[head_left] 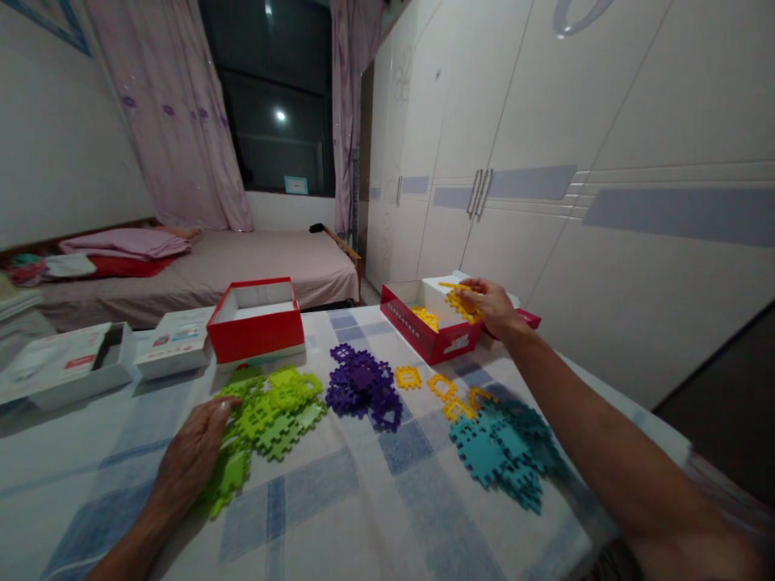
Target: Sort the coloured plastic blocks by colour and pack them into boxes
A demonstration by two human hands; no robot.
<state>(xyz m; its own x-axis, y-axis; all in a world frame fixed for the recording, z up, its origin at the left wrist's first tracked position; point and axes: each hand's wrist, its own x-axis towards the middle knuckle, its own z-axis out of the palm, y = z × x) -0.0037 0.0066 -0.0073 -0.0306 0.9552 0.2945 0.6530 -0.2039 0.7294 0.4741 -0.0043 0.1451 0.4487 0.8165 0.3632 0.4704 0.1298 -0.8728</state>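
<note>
My right hand pinches yellow interlocking tiles above the near right side of a red box. More yellow tiles lie inside that box. My left hand rests flat at the left edge of a pile of lime green tiles, its fingertips partly hidden. A purple tile pile sits in the middle of the table. To its right lie several loose yellow tiles, some touching a heap of teal tiles below my right forearm.
A red-rimmed box stands at the back left, beside a white box and an open white tray-like box. A checked cloth covers the table. Beyond are a bed and a tall white wardrobe.
</note>
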